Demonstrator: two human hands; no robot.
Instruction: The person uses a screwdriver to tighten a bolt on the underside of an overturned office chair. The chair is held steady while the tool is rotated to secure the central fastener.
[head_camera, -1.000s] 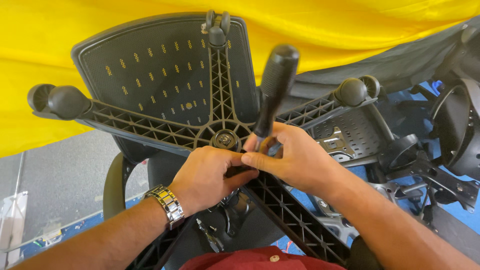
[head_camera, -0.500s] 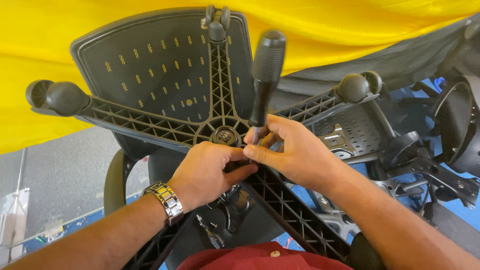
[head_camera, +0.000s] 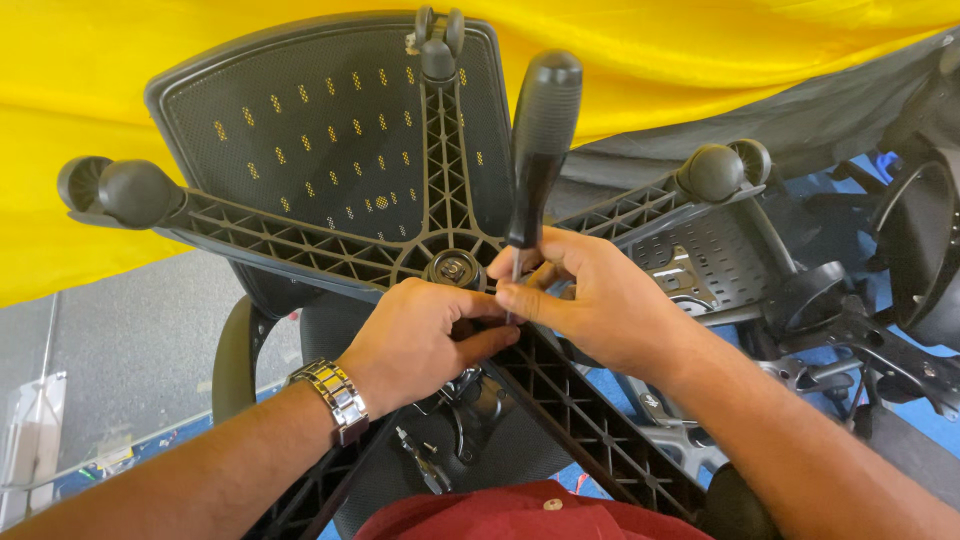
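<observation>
The tip of the screwdriver (head_camera: 537, 150) is hidden: its thin metal shaft drops between the fingers of the right hand (head_camera: 590, 300) and vanishes where the two hands meet, so what it bears on cannot be made out. The right hand pinches the shaft just below the black handle, thumb and forefinger closed on it, with the handle standing up above the grip and leaning slightly to the right. The left hand (head_camera: 415, 345) lies just beside that grip, on its left and a little lower, fingers curled and pressed onto the chair base (head_camera: 300, 235) next to the round hub (head_camera: 455, 268); whether it holds a small part under the fingers cannot be told. The hub sits just above and left of the grip and is partly covered by the knuckles. A metal watch (head_camera: 330, 398) sits on the left wrist.

The spokes of the upturned base run outward from the grip; one passes down under the hands and is cut off by the red shirt (head_camera: 520, 515) at the bottom edge. A wheel (head_camera: 135, 192) caps the far left spoke, well apart from the hands. Behind the base lies the mesh chair back (head_camera: 300, 110) against a yellow sheet (head_camera: 700, 60).

Compared with half a second ago, the screwdriver handle stands slightly more upright, and both hands stay at the same spot beside the hub.
</observation>
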